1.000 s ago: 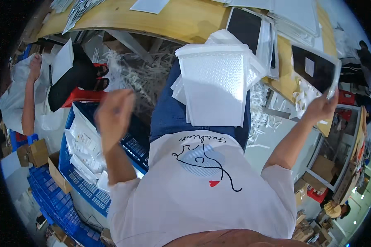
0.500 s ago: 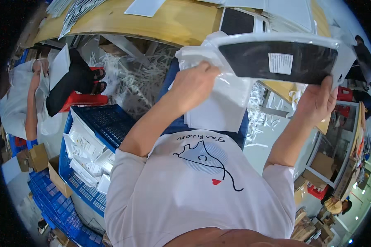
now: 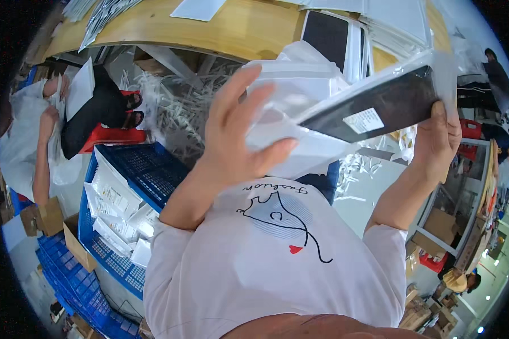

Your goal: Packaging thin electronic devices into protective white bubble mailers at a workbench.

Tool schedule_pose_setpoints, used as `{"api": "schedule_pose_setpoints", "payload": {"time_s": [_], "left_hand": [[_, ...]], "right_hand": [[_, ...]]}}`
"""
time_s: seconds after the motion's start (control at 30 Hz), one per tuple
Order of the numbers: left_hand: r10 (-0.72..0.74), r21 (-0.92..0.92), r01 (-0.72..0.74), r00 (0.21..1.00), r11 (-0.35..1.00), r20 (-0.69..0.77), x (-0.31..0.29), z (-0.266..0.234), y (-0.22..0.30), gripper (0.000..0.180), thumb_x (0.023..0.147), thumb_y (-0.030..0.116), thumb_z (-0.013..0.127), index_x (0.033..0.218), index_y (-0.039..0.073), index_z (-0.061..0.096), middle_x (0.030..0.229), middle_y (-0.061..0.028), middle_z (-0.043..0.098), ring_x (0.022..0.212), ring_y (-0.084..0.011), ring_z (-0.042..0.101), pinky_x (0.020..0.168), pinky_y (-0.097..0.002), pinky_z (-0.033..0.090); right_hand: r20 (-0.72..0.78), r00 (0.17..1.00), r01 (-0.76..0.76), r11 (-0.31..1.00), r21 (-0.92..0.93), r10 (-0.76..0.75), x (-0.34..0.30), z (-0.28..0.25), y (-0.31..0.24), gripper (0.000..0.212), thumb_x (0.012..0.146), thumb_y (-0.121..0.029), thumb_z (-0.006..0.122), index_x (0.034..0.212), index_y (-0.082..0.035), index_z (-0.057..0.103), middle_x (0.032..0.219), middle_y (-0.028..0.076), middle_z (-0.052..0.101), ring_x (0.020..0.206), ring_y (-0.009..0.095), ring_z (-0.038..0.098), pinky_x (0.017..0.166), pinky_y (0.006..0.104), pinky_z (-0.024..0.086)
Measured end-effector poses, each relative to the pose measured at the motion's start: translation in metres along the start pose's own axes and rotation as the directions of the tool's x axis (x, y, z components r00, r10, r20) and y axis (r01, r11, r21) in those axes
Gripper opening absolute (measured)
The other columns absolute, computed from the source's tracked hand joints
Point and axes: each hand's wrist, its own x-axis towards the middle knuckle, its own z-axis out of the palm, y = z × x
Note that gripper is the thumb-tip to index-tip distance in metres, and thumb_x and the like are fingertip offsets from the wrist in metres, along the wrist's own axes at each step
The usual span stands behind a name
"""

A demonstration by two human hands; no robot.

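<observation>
A flat black panel (image 3: 404,99) in a clear plastic sleeve with a white border is tilted in front of me. A white printed label (image 3: 363,121) sits on its face. My right hand (image 3: 438,135) grips its right end, thumb on the front. My left hand (image 3: 226,135) is spread, fingers apart and slightly blurred, near the panel's left end. It holds nothing that I can see. White plastic bags (image 3: 316,153) lie over my lap beneath the panel, partly hidden by it and by my left hand.
A wooden table (image 3: 254,34) runs across the far side, with dark-faced flat packages (image 3: 325,37) and white sheets on it. At left stands a blue crate (image 3: 158,172) of white packets. Shredded paper strips (image 3: 192,107) lie beneath the table. Another person (image 3: 34,130) sits at far left.
My left hand has come off the white bags, moved left and spread its fingers. The panel has tipped, its left end lower, while my right hand keeps hold.
</observation>
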Motion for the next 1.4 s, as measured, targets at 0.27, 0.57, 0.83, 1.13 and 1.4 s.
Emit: {"api": "schedule_pose_setpoints", "payload": {"time_s": [0.27, 0.57, 0.83, 1.13, 1.4], "left_hand": [[-0.459, -0.549, 0.543, 0.837, 0.636, 0.297, -0.030, 0.002, -0.021, 0.019, 0.089, 0.015, 0.055, 0.093, -0.001, 0.064, 0.082, -0.0018, 0.061, 0.069, -0.0096, 0.052, 0.058, -0.0195, 0.041], [-0.635, -0.805, 0.439, 0.765, 0.398, 0.103, -0.035, 0.025, -0.028, 0.034, 0.097, 0.022, 0.044, 0.095, -0.006, 0.064, 0.084, -0.0077, 0.067, 0.069, -0.0082, 0.055, 0.060, -0.0192, 0.044], [-0.645, -0.693, 0.555, 0.745, 0.460, 0.169, -0.043, 0.026, -0.030, 0.033, 0.096, 0.025, 0.048, 0.098, -0.005, 0.062, 0.083, -0.0064, 0.064, 0.073, -0.0092, 0.052, 0.063, -0.0202, 0.042], [-0.512, -0.475, 0.551, 0.830, 0.686, 0.222, -0.033, 0.014, -0.025, 0.020, 0.090, 0.016, 0.055, 0.097, -0.002, 0.061, 0.081, -0.0056, 0.063, 0.070, -0.0109, 0.051, 0.061, -0.0232, 0.042], [-0.242, -0.298, 0.281, 0.957, 0.912, 0.161, -0.027, 0.020, -0.025, 0.018, 0.087, 0.013, 0.058, 0.095, -0.002, 0.062, 0.077, -0.0085, 0.064, 0.065, -0.0150, 0.053, 0.058, -0.0253, 0.042]], "right_hand": [[0.630, 0.737, 0.090, 0.888, -0.451, 0.245, -0.031, 0.067, -0.012, 0.030, 0.075, -0.005, 0.065, 0.105, 0.000, 0.063, 0.101, 0.015, 0.064, 0.086, 0.025, 0.058, 0.081, 0.0315, 0.045], [0.532, 0.762, 0.648, 0.431, -0.628, -0.370, -0.064, 0.081, 0.021, 0.038, 0.076, -0.016, 0.069, 0.111, -0.003, 0.060, 0.108, 0.013, 0.060, 0.092, 0.027, 0.056, 0.082, 0.0350, 0.045], [0.611, 0.791, 0.559, 0.437, -0.705, -0.028, -0.090, 0.116, 0.050, 0.036, 0.074, -0.019, 0.071, 0.106, -0.003, 0.062, 0.097, 0.008, 0.059, 0.087, 0.026, 0.056, 0.077, 0.0350, 0.046], [0.656, 0.665, 0.257, 0.715, -0.651, 0.358, -0.056, 0.103, 0.051, 0.026, 0.074, -0.014, 0.071, 0.096, -0.001, 0.066, 0.097, 0.008, 0.058, 0.079, 0.023, 0.054, 0.068, 0.0310, 0.044], [0.462, 0.880, 0.381, 0.750, -0.541, -0.113, -0.059, 0.139, 0.060, 0.018, 0.073, -0.004, 0.069, 0.090, 0.000, 0.066, 0.085, 0.007, 0.058, 0.074, 0.019, 0.052, 0.066, 0.0280, 0.043]]}}
